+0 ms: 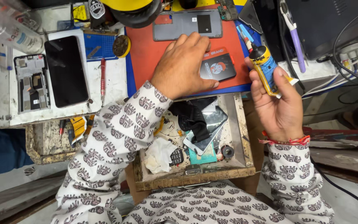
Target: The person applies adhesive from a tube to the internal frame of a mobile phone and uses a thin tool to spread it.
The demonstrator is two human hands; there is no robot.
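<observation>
Head view: drawer (240, 124) of phone parts (206, 128)

A yellow-and-blue labelled glue tube (266, 66) stands upright in the right hand (276, 103); a dark phone screen (66, 70) (unlit) lies far left.

Your left hand (183, 66) lies flat on the work mat (146, 54), just left of a small card (217, 66) and in front of the phone back cover (187, 25). Your right hand (276, 103) holds a glue tube (266, 68) upright off the mat's right edge. Left of the mat lie a screwdriver (102, 81), then a phone (66, 70), then a phone frame (32, 83). Below the mat, an open drawer (239, 137) holds loose parts and a crumpled tissue (159, 154)
</observation>
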